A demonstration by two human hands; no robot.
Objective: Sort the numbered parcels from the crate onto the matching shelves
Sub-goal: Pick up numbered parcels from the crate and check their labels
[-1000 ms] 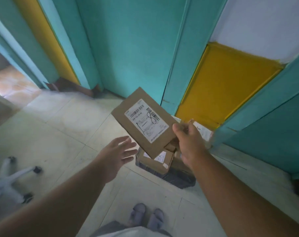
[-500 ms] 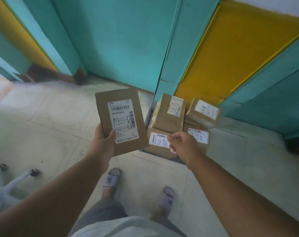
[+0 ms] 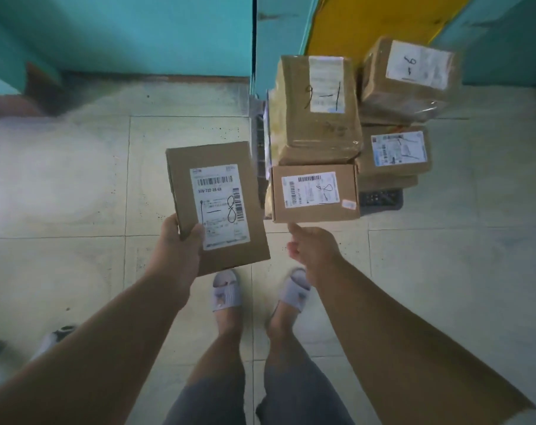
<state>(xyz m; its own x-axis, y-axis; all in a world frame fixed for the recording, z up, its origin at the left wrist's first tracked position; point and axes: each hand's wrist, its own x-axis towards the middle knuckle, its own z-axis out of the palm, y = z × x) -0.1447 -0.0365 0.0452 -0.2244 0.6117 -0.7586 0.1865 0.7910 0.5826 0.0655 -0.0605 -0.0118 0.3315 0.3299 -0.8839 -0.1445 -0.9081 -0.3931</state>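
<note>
On the tiled floor, a dark crate carries stacked brown parcels. The left hand grips a flat brown parcel, label marked 8. The right hand, fingers loosely curled, holds nothing, just below another "8" box.

parcels are all matt brown cardboard, the flat parcel with a white paper label. the top right box looks wrapped in glossy clear tape. dark plastic crate, pale speckled floor tiles, smooth painted walls.
</note>
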